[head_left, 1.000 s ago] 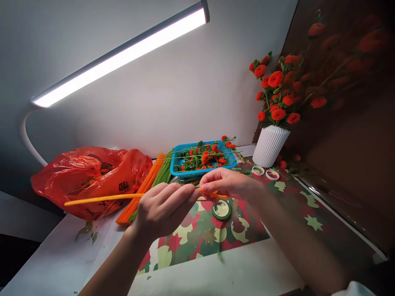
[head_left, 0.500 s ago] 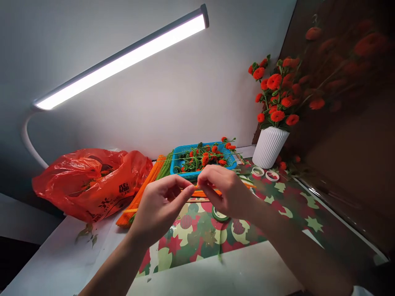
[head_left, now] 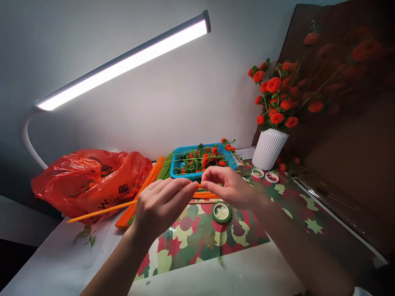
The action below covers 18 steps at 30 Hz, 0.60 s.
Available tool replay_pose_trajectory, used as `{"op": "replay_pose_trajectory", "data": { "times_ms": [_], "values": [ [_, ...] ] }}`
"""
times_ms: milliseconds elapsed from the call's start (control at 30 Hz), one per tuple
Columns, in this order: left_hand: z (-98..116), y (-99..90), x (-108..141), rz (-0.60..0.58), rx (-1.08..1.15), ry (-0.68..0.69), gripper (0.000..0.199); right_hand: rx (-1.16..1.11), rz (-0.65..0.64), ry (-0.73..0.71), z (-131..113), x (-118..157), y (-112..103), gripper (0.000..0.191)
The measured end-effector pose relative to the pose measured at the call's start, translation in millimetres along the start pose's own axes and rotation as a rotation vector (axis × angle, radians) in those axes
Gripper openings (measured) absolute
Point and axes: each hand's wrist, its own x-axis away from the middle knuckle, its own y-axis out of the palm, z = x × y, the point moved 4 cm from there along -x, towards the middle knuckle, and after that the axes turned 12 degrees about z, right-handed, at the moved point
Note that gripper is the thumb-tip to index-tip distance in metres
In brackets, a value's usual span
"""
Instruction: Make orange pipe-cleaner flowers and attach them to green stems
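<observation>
Between my hands an orange pipe cleaner (head_left: 101,211) is pinched; its long tail sticks out to the left behind my left hand (head_left: 163,203), past the red bag. My left hand is closed, fingertips pressed together at the stem's right end. Facing it, my right hand (head_left: 228,185) pinches the orange tip with thumb and forefinger, a small gap showing between the two hands. Below them on the patterned cover lies a roll of green tape (head_left: 221,212). More orange pipe cleaners (head_left: 210,195) lie just behind my fingers.
A blue basket (head_left: 173,164) holds orange flowers and green stems. Left are bundled orange stems (head_left: 148,181) and a red plastic bag (head_left: 83,185). At right stand a white vase (head_left: 269,149) of orange flowers and two white tape rolls (head_left: 272,177). A lamp (head_left: 129,59) hangs above.
My left hand has turned so its back faces up, and the pipe cleaner's tail now swings out further left. My right hand has flattened and shifted slightly right, uncovering the green tape roll.
</observation>
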Motion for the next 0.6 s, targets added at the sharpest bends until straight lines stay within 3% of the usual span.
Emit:
{"op": "replay_pose_trajectory", "data": {
  "times_ms": [133,267,333,467,533,600],
  "values": [
    [3.1,1.8,-2.0,-0.033,-0.059,0.076,0.011,-0.015,-0.019,0.039,2.6,0.0,0.1,0.021],
    [3.8,7.5,-2.8,-0.110,-0.013,-0.009,0.011,0.084,0.000,-0.035,-3.2,2.1,-0.4,0.016],
    [1.0,10.4,-2.3,-0.183,0.088,-0.162,0.012,0.164,0.025,-0.126,-8.5,4.1,-0.2,0.014],
    [-7.4,16.4,3.1,-0.365,0.458,-0.610,0.019,0.289,0.044,-0.284,-16.8,9.4,2.5,0.013],
    [-8.0,19.9,6.4,-0.472,0.660,-0.760,0.024,0.277,0.022,-0.255,-16.0,9.9,3.4,0.013],
    [-8.5,21.3,7.1,-0.520,0.733,-0.790,0.023,0.207,-0.014,-0.127,-10.9,7.7,2.9,0.012]
  ]
}}
